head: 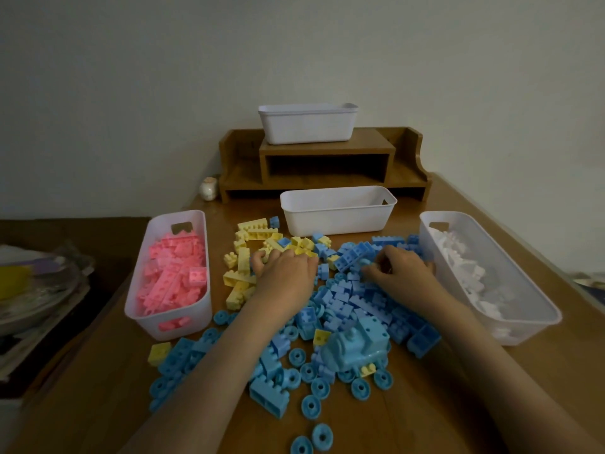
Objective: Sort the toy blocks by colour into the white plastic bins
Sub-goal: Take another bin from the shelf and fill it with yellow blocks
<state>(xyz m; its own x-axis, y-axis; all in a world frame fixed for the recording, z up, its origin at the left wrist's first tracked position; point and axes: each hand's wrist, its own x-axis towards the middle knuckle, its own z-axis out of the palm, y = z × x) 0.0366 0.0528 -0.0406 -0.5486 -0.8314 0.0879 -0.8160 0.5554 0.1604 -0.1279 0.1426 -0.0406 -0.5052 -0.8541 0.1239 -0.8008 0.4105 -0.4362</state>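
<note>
Toy blocks, loose lot: yellow blocks (pixel 244 260) and blue blocks (pixel 343 303) lie mixed on the worktop (pixel 409 421) between the bins. Pink bin (pixel 196 322), left, well filled. White-block bin (pixel 523 329), right, well filled. Middle bin (pixel 337 217): no contents visible. Left hand (pixel 284 273): fingers curled round yellow pieces. Right hand (pixel 401 273): fingers curled among blue; a held piece cannot be confirmed. Step in hand: probably parting yellow from blue. Next: carry one colour to the middle bin, leaving out strays.

Your loose blocks (pixel 353 303) lie on the bench (pixel 409 404) between left bin (pixel 196 326) and right bin (pixel 523 332). Third bin (pixel 337 217) sits behind them; fourth bin (pixel 307 129) tops the shelf (pixel 327 149) beyond.
</note>
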